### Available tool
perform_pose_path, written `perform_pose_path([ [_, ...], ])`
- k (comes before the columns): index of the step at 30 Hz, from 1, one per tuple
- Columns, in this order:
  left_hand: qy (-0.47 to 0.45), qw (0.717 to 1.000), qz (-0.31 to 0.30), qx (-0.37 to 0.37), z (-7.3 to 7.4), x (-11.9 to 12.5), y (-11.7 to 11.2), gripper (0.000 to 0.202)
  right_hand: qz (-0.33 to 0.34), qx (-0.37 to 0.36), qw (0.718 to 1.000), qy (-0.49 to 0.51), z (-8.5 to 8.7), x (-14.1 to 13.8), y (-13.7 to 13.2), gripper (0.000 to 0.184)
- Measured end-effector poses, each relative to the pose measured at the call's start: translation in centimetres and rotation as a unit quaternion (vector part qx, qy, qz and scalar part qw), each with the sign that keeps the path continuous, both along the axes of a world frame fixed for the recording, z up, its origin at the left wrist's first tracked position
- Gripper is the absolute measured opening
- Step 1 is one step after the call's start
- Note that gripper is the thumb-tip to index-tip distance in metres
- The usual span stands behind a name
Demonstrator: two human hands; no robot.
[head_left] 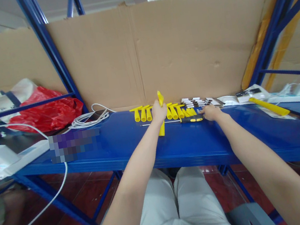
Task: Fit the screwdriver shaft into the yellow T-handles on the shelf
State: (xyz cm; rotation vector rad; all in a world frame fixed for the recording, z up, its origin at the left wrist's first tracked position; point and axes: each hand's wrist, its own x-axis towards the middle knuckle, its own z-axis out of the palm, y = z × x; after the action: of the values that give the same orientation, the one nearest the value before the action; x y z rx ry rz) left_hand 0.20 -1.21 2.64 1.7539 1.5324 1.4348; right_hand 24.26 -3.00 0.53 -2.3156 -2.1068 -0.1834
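Observation:
My left hand (160, 111) is closed around a yellow plastic T-shaped handle (162, 130), whose narrow end sticks up above the fist and whose wide end shows below. More yellow handles (137, 115) of this kind lie in a row on the blue table, on both sides of that hand. My right hand (211, 112) reaches down at the row's right end, fingers bent together; what its fingertips pinch is too small to make out. Just left of it lies a screwdriver (192, 119) with a black and yellow grip, its shaft pointing left. Small black-and-white pieces (193, 102) lie behind it.
Cardboard (185, 45) walls the back of the blue table (132, 146). On the left are a red plastic bag (48, 110), a coiled white cable (88, 119) and a power strip (27, 156). Rightward lie a long yellow piece (269, 106) and white packets (228, 100). A seated person's leg (13, 208) shows lower left.

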Motion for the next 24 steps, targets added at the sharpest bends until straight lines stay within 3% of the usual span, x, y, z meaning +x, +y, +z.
perform_pose_path([
  [7, 0.005, 1.000, -0.006, -0.005, -0.1, 0.0, 0.2, 0.030, -0.016, 0.034, 0.999, 0.018, 0.3, -0.5, -0.1, 0.035],
  [16, 0.055, 0.998, 0.002, -0.003, 0.1, 0.0, -0.2, 0.033, -0.019, -0.020, 0.997, 0.070, 0.2, -0.2, 0.3, 0.035],
  [20, 0.132, 0.990, 0.039, 0.031, 0.3, -0.1, -1.0, 0.045, -0.013, -0.022, 0.996, 0.080, 0.0, 0.0, 0.4, 0.031],
  [24, 0.276, 0.957, 0.030, 0.080, 0.1, 0.1, -1.9, 0.063, -0.001, -0.010, 0.997, 0.080, -0.4, 0.5, 0.9, 0.029],
])
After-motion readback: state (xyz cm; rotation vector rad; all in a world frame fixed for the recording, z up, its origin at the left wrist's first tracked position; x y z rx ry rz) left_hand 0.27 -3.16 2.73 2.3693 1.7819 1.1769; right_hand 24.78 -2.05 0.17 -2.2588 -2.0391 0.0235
